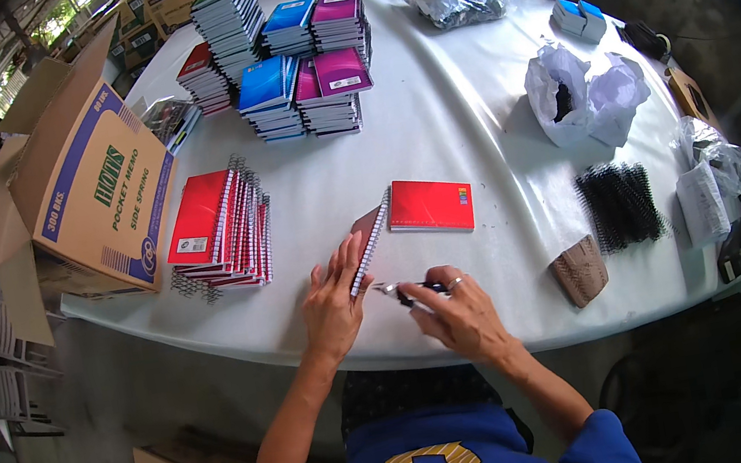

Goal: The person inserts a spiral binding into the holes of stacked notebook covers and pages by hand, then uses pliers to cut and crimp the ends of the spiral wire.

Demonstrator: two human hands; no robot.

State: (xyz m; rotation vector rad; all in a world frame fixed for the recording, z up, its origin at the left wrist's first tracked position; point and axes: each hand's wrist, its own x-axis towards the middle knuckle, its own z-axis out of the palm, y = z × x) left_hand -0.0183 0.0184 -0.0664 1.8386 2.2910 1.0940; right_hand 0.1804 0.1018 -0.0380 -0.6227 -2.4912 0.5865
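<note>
The white table (468,109) carries the whole job, and its layout shows how far the work stands. At the left edge an opened cardboard box (80,171) lies on its side. At the far end, bound notebooks stand in finished stacks (285,61) with blue, purple, red and green covers. Nearer, at the left, a leaning pile of red notebooks (220,228) already carries wire spirals, with the coils projecting at the edges; judged from their lie, these are bound but not yet stacked with the rest. At the right, a bundle of black spiral coils (618,204) lies unused, so more binding appears to remain. White plastic bags (587,100) sit beyond it, and a brown ridged pad (580,271) lies just beside the coils. The notebook in hand (388,219) lies at the near edge of the table, directly in front of the person, its red cover (429,205) opened flat to the right and its spiral running diagonally. The left hand (335,300) rests on the left leaf, fingers extended and pressing flat, grasping nothing. The right hand (463,314) is clenched around a small dark-handled tool (409,290), its metal tip at the lower end of the spiral. This copy appears close to finished.
</note>
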